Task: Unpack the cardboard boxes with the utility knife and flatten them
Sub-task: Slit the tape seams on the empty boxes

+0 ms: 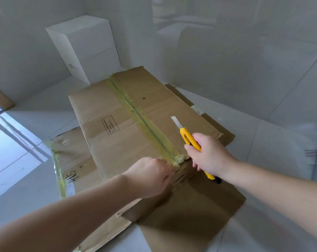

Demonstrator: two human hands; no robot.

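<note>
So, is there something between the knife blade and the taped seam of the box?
Nothing visible. The utility knife blade is bare above the cardboard box, beside the taped seam. The left hand pinches the tape's near end.

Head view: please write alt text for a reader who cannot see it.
A person's right hand holds a yellow utility knife, blade out, above a brown cardboard box on the floor. The left hand pinches the near end of its yellowish tape.
</note>
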